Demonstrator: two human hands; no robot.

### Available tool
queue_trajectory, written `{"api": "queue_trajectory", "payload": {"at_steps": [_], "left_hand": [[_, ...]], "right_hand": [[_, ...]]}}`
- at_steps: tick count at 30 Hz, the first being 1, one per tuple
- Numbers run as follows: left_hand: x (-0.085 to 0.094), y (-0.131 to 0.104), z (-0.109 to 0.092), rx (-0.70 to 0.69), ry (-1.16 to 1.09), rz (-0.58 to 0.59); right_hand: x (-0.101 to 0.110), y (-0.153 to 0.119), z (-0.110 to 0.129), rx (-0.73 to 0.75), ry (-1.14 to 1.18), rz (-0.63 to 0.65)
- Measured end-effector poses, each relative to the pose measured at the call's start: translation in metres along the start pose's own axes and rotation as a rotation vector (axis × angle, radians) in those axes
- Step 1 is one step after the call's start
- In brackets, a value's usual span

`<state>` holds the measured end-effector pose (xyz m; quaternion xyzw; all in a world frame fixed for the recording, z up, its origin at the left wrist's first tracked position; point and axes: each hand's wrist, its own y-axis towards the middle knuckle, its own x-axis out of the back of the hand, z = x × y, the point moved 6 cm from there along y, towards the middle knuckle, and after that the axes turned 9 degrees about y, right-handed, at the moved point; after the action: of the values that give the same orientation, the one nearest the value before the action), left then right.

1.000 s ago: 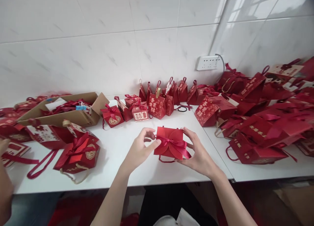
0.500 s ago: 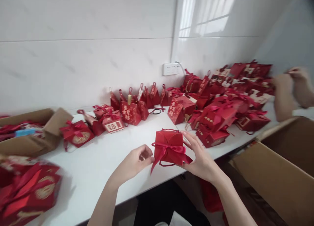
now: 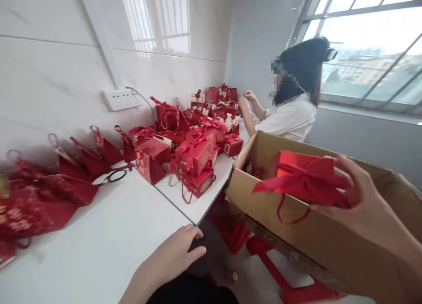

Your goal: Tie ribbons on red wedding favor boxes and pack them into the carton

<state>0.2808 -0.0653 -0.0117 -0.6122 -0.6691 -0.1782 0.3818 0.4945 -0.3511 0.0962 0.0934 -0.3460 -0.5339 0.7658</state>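
My right hand (image 3: 362, 207) grips a small red gift box with a ribbon bow (image 3: 305, 176) and holds it over the open cardboard box (image 3: 296, 233) at the right. A red cord loop hangs below the gift box. My left hand (image 3: 173, 260) rests at the front edge of the white table (image 3: 108, 242), fingers loosely curled, with nothing in it. Something red lies inside the cardboard box near its left wall.
Several red gift bags and boxes (image 3: 191, 159) crowd the table along the tiled wall, with a wall socket (image 3: 121, 98) above. Another person (image 3: 293, 106) in white works at the table's far end by a window. Red stools (image 3: 263, 260) stand on the floor below the cardboard box.
My view has swung right. My right hand carried the red gift box off the table to above the cardboard box. My left hand let go and stayed at the table edge.
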Motion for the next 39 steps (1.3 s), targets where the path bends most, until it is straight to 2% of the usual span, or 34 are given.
{"api": "queue_trajectory", "payload": {"at_steps": [3, 6, 8, 11, 13, 15, 18, 21, 25, 31, 34, 39], "left_hand": [[-0.01, 0.038, -0.024, -0.148, 0.055, -0.089], [-0.015, 0.081, -0.059, -0.331, 0.218, -0.279], [-0.019, 0.112, -0.087, -0.457, 0.352, -0.403], [-0.035, 0.152, -0.122, -0.587, 0.526, -0.468], [-0.049, 0.172, -0.132, -0.592, 0.574, -0.472], [-0.06, 0.182, -0.13, -0.555, 0.57, -0.504], [-0.071, 0.18, -0.118, -0.552, 0.51, -0.607], [-0.074, 0.168, -0.107, -0.626, 0.446, -0.709], [-0.073, 0.149, -0.1, -0.675, 0.453, -0.797], [-0.073, 0.13, -0.098, -0.672, 0.431, -0.885], [-0.074, 0.13, -0.098, -0.662, 0.435, -0.875], [-0.074, 0.133, -0.097, -0.661, 0.445, -0.881]], "right_hand": [[0.033, 0.038, -0.034, -0.044, -0.138, -0.048], [0.043, 0.071, -0.066, -0.106, -0.253, -0.014], [0.037, 0.088, -0.086, -0.131, -0.329, 0.045], [0.02, 0.099, -0.118, -0.136, -0.429, 0.137], [0.008, 0.096, -0.141, -0.154, -0.431, 0.165], [-0.002, 0.085, -0.163, -0.198, -0.422, 0.181], [-0.016, 0.062, -0.188, -0.271, -0.393, 0.275], [-0.023, 0.042, -0.203, -0.316, -0.368, 0.347], [-0.022, 0.029, -0.231, -0.319, -0.327, 0.276], [-0.024, 0.003, -0.295, -0.456, -0.306, 0.218], [-0.008, -0.004, -0.31, -0.514, -0.283, 0.233], [0.048, -0.021, -0.307, -0.591, -0.285, 0.293]]}}
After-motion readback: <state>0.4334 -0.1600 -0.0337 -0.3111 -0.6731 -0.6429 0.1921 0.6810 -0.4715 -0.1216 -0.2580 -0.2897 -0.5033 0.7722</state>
